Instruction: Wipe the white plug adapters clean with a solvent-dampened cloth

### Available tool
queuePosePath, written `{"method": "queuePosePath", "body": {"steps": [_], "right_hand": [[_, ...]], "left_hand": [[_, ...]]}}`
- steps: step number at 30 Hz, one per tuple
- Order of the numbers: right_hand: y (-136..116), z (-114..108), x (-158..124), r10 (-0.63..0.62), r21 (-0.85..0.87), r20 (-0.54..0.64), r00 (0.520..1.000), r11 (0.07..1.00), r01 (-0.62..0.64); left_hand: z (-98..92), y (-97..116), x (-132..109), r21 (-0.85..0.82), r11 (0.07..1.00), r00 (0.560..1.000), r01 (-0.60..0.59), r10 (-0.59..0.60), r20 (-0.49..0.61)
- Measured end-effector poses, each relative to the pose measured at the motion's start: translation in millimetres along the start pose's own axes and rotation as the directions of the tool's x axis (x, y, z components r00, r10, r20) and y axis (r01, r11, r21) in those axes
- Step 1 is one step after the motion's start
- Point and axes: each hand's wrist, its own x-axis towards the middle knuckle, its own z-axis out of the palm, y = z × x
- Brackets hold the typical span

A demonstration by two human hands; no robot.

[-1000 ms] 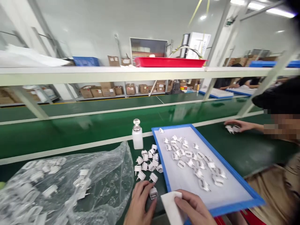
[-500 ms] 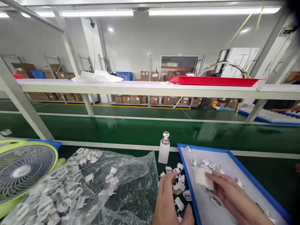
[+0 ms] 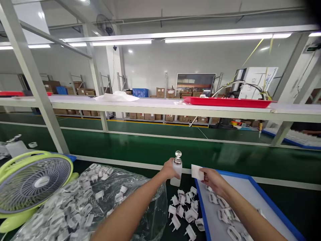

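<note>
My left hand [image 3: 168, 170] grips a small white dispenser bottle [image 3: 177, 170] with a shiny metal top, standing on the green bench. Just to the right of the bottle, my right hand [image 3: 213, 179] holds a small white wipe [image 3: 197, 172] between its fingers. Below the bottle lie loose white plug parts [image 3: 184, 207]. More of them lie on the blue-rimmed white tray [image 3: 200, 207] under my right forearm.
A clear plastic bag [image 3: 82, 204] full of white plug parts lies at the left, beside a lime-green desk fan [image 3: 32, 182]. A green conveyor belt [image 3: 140, 147] runs behind the bench. A red tray [image 3: 230, 101] sits on the overhead shelf.
My view has tilted up. My left hand has left the loose parts and taken the bottle. My right hand has carried the wipe forward from over the tray to beside the bottle.
</note>
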Motion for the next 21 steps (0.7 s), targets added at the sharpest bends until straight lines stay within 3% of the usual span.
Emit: {"method": "queuePosePath", "body": {"steps": [5,11,15,21], "right_hand": [[-2.2,14.7,2.6,-0.046,0.078,0.068,0.997,0.996,0.040],[-4.6,18.0,-3.6,-0.105,0.221,0.080,0.991,0.972,0.085],[-2.8,16.7,-9.6,-0.125,0.321,0.069,0.990,0.942,0.096],[-1.9,20.2,-22.9,-0.128,0.438,0.052,0.990,0.894,0.092]], "left_hand": [[7.2,2.6,12.6,0.189,0.974,0.985,-0.126,0.100,0.139],[8.4,33.9,13.2,0.447,0.874,0.976,-0.190,0.119,0.182],[1.6,57.4,8.2,0.595,0.763,0.966,-0.252,0.161,0.202],[-11.9,89.8,7.2,0.765,0.522,0.925,-0.377,0.179,0.334]]}}
